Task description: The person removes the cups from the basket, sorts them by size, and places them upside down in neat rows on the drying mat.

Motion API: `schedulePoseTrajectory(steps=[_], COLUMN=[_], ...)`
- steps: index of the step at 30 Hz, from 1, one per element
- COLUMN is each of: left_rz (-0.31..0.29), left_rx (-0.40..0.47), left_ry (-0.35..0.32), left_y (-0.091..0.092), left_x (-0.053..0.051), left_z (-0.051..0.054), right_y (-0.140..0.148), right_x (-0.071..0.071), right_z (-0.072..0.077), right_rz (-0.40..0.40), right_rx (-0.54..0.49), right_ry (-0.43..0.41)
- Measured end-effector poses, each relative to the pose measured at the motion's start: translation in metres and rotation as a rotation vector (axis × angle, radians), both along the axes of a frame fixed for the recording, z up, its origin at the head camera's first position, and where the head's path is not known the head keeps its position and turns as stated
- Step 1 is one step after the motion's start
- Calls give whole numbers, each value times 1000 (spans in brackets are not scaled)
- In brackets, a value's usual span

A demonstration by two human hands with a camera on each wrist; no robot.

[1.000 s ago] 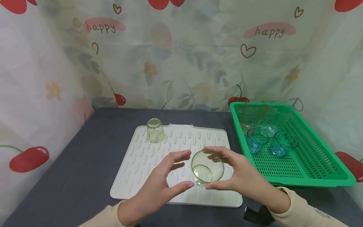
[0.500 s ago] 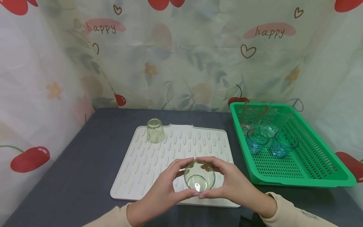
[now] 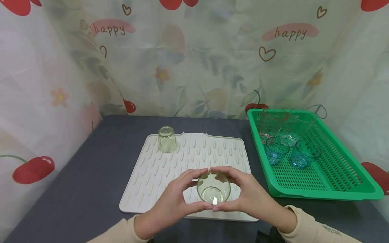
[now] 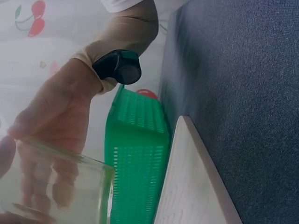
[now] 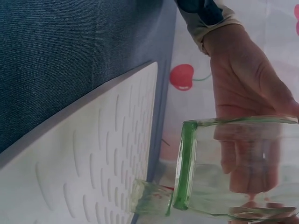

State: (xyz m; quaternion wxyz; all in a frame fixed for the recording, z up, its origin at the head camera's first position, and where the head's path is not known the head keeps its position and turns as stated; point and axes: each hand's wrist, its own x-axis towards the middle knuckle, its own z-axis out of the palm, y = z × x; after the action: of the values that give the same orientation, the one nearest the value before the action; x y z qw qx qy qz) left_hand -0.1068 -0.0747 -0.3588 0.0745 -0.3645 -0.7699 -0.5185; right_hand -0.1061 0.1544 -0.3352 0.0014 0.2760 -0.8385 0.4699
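A clear, faintly green drinking glass (image 3: 213, 190) is held mouth up between both hands, above the front part of a white ridged drying mat (image 3: 146, 182). My left hand (image 3: 176, 199) curls round its left side, and my right hand (image 3: 243, 194) round its right. Thumbs meet at the near side and fingertips almost meet at the far side. In the right wrist view the thick glass base (image 5: 186, 163) hangs apart from the mat. A similar glass (image 3: 167, 140) stands upside down at the mat's back left corner.
At the right, a green plastic basket (image 3: 328, 194) holds two blue tumblers (image 3: 276, 152) and two taller clear glasses (image 3: 271, 125), one red-rimmed. The dark table (image 3: 79, 182) extends left of the mat. Patterned curtains (image 3: 194, 67) stand behind and on both sides.
My left hand has closed in on the glass and now grips it together with the right. The glass has moved slightly left and nearer; during the last half second it stays almost still.
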Motion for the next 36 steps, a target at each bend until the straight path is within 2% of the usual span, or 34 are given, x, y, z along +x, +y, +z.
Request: schedulePoseTrajectory(steps=[6, 13, 20, 26, 32, 36], left_rz=[17, -29, -95, -140, -191, -213], left_rx=[24, 131, 266, 331, 356, 364], left_ry=[123, 77, 113, 129, 72, -1], left_y=[0, 0, 1, 1, -3, -9], left_x=[-1, -2, -2, -2, -5, -10], left_z=[5, 14, 26, 29, 28, 25], right_y=[-2, -2, 0, 3, 10, 15], right_x=[1, 2, 2, 2, 2, -2], right_z=[1, -2, -7, -6, 0, 8], right_rz=[16, 3, 37, 69, 105, 86], right_rx=[-48, -99, -153, -164, -199, -241], right_ry=[49, 83, 27, 2, 12, 3])
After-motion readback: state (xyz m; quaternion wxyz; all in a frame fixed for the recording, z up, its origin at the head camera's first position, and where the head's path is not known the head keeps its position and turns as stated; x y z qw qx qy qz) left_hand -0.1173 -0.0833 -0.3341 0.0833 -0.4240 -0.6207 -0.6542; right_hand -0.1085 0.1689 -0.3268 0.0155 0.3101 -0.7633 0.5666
